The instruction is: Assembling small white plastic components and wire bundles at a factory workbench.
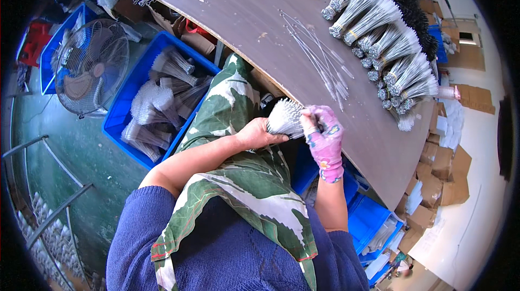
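Left hand: your bare left hand point(255, 134) grips a wire bundle point(285, 118) at frame centre.
Right hand: your gloved right hand point(324, 138) pinches its tips (floral glove).
Table: finished bundles point(390, 47) lie upper right on the table point(244, 14).

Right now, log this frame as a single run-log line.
left hand: bare, grips bundle of thin grey wire pieces | right hand: pink floral glove, at bundle top | brown tabletop: tied bundles, loose wires
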Available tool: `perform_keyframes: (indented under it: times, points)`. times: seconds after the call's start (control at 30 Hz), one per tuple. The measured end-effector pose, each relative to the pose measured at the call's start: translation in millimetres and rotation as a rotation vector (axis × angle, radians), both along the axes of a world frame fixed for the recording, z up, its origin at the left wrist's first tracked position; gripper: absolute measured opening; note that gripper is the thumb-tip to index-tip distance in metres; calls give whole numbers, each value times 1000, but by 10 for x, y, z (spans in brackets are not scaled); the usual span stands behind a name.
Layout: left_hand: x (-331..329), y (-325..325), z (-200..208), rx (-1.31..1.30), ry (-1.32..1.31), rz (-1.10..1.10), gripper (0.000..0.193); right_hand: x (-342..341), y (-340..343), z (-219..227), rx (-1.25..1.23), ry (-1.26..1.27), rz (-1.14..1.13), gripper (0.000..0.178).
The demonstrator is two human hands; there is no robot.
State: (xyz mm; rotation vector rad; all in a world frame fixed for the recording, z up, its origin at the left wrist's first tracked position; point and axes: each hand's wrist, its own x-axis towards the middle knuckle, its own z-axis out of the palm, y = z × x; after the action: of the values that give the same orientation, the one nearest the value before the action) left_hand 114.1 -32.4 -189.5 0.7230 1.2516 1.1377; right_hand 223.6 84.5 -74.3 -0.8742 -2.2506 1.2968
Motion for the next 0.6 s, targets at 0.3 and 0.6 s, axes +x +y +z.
perform_keyframes:
  times: [0.3,0.6]
  points:
    - [-14,12,-38,1,31,-41,38,-33,-15,54,278,-81,208,24]
    - [-43,18,-115,8,-171,-146,32,191,217,-21,-184,-39,-219,21]
